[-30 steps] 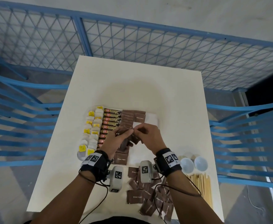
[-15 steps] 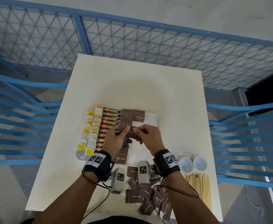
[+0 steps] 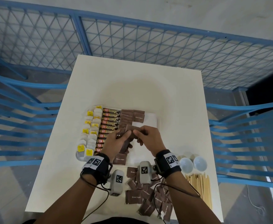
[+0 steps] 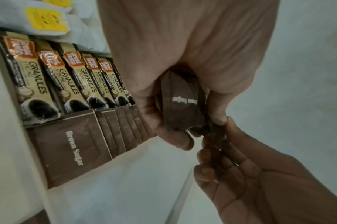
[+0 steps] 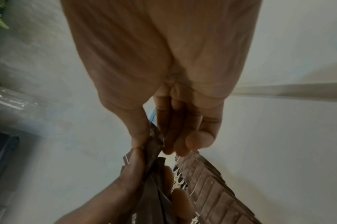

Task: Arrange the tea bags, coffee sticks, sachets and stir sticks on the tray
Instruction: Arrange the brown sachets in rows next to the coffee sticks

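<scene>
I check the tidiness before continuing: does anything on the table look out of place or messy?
Yes. A loose pile of brown sugar sachets lies jumbled at odd angles on the table, near its front edge, off the tray, unlike the neat overlapping sachet rows there. Nothing looks spilled or torn.

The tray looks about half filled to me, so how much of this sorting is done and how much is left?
Done: tea bags, coffee sticks and one sachet row lie on the tray. In hand: both the left hand and right hand hold brown sugar sachets. Left: the loose sachet pile and stir sticks on the table.
</scene>
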Demonstrator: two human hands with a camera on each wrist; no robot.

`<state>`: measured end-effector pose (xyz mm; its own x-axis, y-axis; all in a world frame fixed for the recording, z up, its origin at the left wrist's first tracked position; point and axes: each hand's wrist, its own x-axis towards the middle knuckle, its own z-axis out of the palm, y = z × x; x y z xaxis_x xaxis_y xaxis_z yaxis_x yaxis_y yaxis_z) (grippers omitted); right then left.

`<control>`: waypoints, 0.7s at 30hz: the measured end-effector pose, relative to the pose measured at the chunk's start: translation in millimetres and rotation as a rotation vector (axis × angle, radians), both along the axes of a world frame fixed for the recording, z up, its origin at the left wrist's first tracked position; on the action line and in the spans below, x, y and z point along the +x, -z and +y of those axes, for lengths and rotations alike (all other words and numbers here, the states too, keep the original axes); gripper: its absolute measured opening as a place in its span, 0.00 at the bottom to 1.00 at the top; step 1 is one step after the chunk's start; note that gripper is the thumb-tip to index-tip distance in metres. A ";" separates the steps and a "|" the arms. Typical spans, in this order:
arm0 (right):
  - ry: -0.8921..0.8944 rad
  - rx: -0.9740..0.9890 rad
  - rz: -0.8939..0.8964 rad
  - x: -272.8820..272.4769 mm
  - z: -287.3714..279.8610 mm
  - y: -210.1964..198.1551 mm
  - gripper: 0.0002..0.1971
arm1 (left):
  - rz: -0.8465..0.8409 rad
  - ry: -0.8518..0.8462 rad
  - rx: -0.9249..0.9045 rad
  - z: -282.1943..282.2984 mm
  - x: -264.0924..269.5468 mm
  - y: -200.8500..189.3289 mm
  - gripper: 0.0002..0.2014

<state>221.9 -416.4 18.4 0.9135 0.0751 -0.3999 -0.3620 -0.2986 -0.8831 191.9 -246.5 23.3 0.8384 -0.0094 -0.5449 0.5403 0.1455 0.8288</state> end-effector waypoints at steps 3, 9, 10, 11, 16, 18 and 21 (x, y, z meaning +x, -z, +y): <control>0.023 -0.048 -0.035 -0.6 0.0 1.6 0.10 | -0.003 -0.003 0.028 -2.0 1.2 1.7 0.10; -0.035 -0.048 0.007 -0.5 3.8 5.9 0.06 | 0.001 -0.014 0.069 0.1 6.4 7.7 0.12; -0.025 -0.053 0.001 1.6 3.7 6.9 0.05 | 0.006 0.005 0.079 0.4 7.3 8.4 0.12; -0.013 -0.052 -0.001 4.5 3.7 8.3 0.04 | 0.008 0.010 0.085 1.2 7.9 11.0 0.12; 0.142 -0.109 0.011 27.7 -3.9 20.9 0.06 | 0.069 0.009 0.177 13.1 11.2 24.7 0.24; 0.203 -0.166 0.011 40.0 -8.6 32.1 0.08 | 0.128 0.004 0.115 17.6 12.6 27.1 0.24; 0.214 -0.272 0.032 54.2 -10.4 48.1 0.12 | 0.185 -0.018 0.021 22.8 16.4 24.4 0.16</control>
